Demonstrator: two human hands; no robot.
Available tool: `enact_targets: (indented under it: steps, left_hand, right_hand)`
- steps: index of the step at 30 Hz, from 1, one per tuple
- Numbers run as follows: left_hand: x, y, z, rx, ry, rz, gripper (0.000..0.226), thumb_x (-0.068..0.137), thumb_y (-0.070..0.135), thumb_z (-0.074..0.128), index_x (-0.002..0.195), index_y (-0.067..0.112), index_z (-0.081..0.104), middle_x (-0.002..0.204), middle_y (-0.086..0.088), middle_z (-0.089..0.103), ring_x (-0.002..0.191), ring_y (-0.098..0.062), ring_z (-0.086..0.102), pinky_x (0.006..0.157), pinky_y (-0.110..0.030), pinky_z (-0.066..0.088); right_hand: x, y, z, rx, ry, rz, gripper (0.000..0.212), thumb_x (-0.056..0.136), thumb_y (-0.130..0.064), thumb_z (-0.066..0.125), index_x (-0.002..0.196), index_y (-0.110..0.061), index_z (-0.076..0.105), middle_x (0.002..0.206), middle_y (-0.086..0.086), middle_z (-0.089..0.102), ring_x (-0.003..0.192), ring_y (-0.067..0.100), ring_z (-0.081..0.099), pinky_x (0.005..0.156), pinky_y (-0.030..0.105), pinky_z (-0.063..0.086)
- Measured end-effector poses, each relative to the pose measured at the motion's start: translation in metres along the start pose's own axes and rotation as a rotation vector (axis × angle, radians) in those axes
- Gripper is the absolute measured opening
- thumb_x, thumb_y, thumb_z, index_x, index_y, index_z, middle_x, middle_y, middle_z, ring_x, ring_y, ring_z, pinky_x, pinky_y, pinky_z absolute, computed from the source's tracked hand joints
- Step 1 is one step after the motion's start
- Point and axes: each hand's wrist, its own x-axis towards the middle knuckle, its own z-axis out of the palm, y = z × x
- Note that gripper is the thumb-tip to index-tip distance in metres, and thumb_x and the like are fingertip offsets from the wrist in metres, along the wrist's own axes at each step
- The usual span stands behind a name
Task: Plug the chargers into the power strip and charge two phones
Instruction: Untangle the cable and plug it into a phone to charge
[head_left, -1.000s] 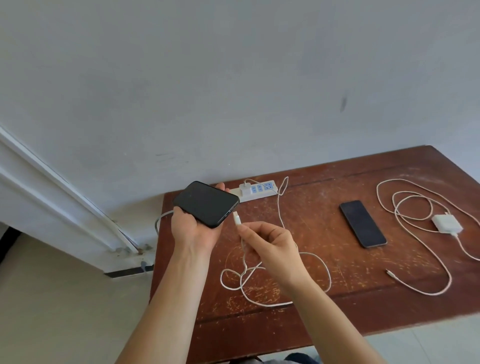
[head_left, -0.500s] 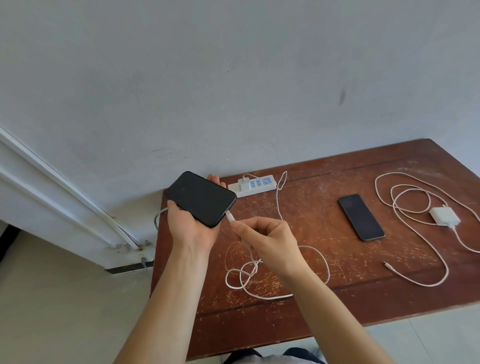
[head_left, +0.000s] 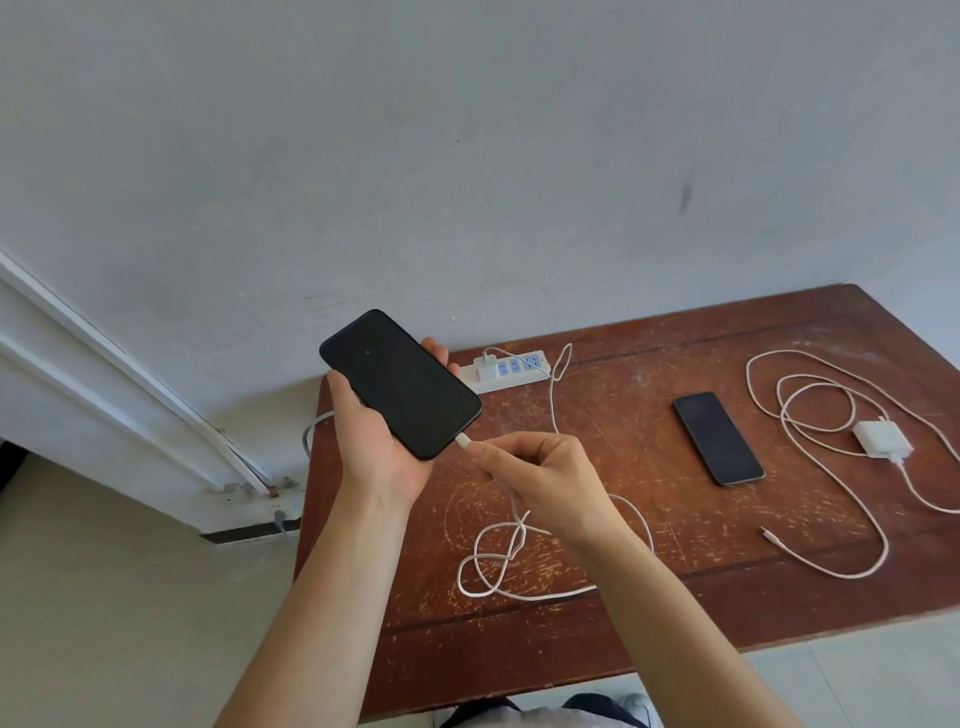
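My left hand (head_left: 376, 447) holds a black phone (head_left: 399, 383) screen up above the table's left end. My right hand (head_left: 540, 480) pinches the white cable (head_left: 511, 558) just behind its connector (head_left: 463, 442), which meets the phone's bottom edge. That cable runs to a white charger (head_left: 487, 368) plugged into the white power strip (head_left: 511, 370) at the table's back edge. A second black phone (head_left: 718, 438) lies flat on the table to the right. Further right lies a second white charger (head_left: 882, 439), unplugged, with its cable (head_left: 815, 431) coiled around it.
The worn brown wooden table (head_left: 623, 623) stands against a grey wall (head_left: 467, 156). The loose end of the second cable (head_left: 770, 535) rests near the front right. A white door frame (head_left: 119, 395) and pale floor are to the left. The strip's grey cord (head_left: 310, 428) hangs off the table's left edge.
My right hand brought the connector up to the phone's bottom edge, closing the gap seen a second ago. My left hand raised the phone slightly.
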Motion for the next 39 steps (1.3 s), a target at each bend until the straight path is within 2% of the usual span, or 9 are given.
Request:
enact_targets:
  steps: [3, 9, 16, 21, 24, 27, 30, 34, 39]
  left_hand:
    - [0.000, 0.001, 0.002, 0.007, 0.004, -0.009, 0.062, 0.098, 0.064, 0.032, 0.132, 0.019, 0.059, 0.121, -0.012, 0.065, 0.116, -0.028, 0.063, 0.095, -0.045, 0.054]
    - [-0.001, 0.003, 0.006, 0.044, -0.009, -0.037, 0.066, 0.097, 0.066, 0.030, 0.139, 0.022, 0.055, 0.124, -0.011, 0.064, 0.118, -0.028, 0.062, 0.094, -0.045, 0.053]
    - [0.000, 0.002, 0.004, 0.039, -0.021, -0.065, 0.062, 0.096, 0.064, 0.033, 0.137, 0.023, 0.056, 0.128, -0.012, 0.064, 0.122, -0.029, 0.061, 0.090, -0.047, 0.055]
    - [0.005, 0.004, 0.004, 0.066, 0.024, -0.088, 0.063, 0.097, 0.064, 0.027, 0.132, 0.022, 0.059, 0.131, -0.012, 0.066, 0.122, -0.029, 0.062, 0.097, -0.048, 0.054]
    - [0.006, 0.004, 0.002, 0.175, 0.067, -0.080, 0.062, 0.099, 0.063, 0.027, 0.132, 0.022, 0.061, 0.126, -0.009, 0.070, 0.112, -0.026, 0.069, 0.090, -0.045, 0.057]
    - [0.005, 0.006, 0.002, 0.259, 0.084, -0.073, 0.055, 0.101, 0.058, 0.029, 0.127, 0.024, 0.064, 0.118, -0.004, 0.074, 0.105, -0.022, 0.072, 0.077, -0.038, 0.061]
    - [0.005, 0.009, 0.002, 0.274, 0.083, -0.086, 0.053, 0.101, 0.057, 0.032, 0.129, 0.025, 0.063, 0.121, -0.004, 0.073, 0.107, -0.024, 0.071, 0.078, -0.039, 0.061]
    - [0.003, 0.010, -0.002, 0.279, 0.105, -0.130, 0.050, 0.098, 0.060, 0.037, 0.117, 0.027, 0.070, 0.111, -0.005, 0.076, 0.098, -0.025, 0.074, 0.076, -0.043, 0.061]
    - [0.004, 0.008, -0.009, 0.280, 0.122, -0.138, 0.052, 0.098, 0.060, 0.039, 0.124, 0.026, 0.067, 0.114, -0.007, 0.075, 0.101, -0.026, 0.073, 0.082, -0.047, 0.060]
  right_hand:
    - [0.000, 0.002, 0.000, -0.005, -0.016, 0.000, 0.018, 0.087, -0.033, 0.075, 0.079, -0.018, 0.082, 0.073, 0.020, 0.067, 0.062, 0.021, 0.050, 0.059, 0.028, 0.043]
    - [0.001, 0.007, 0.003, 0.077, -0.046, 0.052, 0.023, 0.088, -0.032, 0.075, 0.078, -0.012, 0.080, 0.069, 0.010, 0.061, 0.059, 0.014, 0.045, 0.060, 0.025, 0.041]
    - [0.003, 0.008, 0.001, 0.098, -0.055, 0.053, 0.031, 0.088, -0.034, 0.074, 0.083, -0.003, 0.078, 0.070, 0.016, 0.056, 0.066, 0.027, 0.040, 0.063, 0.020, 0.045]
    - [0.006, 0.009, -0.002, 0.086, -0.063, 0.063, 0.032, 0.091, -0.040, 0.069, 0.087, -0.010, 0.080, 0.066, 0.003, 0.062, 0.059, 0.012, 0.050, 0.063, 0.015, 0.046]
    - [0.010, 0.010, -0.005, 0.157, -0.003, 0.092, 0.027, 0.094, -0.039, 0.064, 0.095, -0.017, 0.081, 0.082, 0.000, 0.077, 0.060, 0.003, 0.055, 0.059, 0.016, 0.045]
    - [0.014, 0.013, -0.008, 0.192, 0.021, 0.093, 0.026, 0.096, -0.036, 0.063, 0.094, -0.018, 0.081, 0.089, 0.004, 0.078, 0.063, 0.004, 0.055, 0.060, 0.019, 0.044]
    - [0.017, 0.017, -0.008, 0.203, 0.018, 0.103, 0.023, 0.095, -0.033, 0.064, 0.093, -0.017, 0.081, 0.084, 0.002, 0.075, 0.064, 0.006, 0.055, 0.060, 0.020, 0.044]
    - [0.019, 0.021, -0.005, 0.180, 0.031, 0.127, 0.020, 0.095, -0.032, 0.066, 0.094, -0.020, 0.081, 0.083, 0.005, 0.071, 0.062, 0.007, 0.053, 0.057, 0.019, 0.043]
    - [0.019, 0.024, -0.004, 0.165, 0.031, 0.138, 0.019, 0.094, -0.033, 0.066, 0.095, -0.022, 0.081, 0.084, 0.006, 0.071, 0.063, 0.006, 0.053, 0.057, 0.017, 0.045]
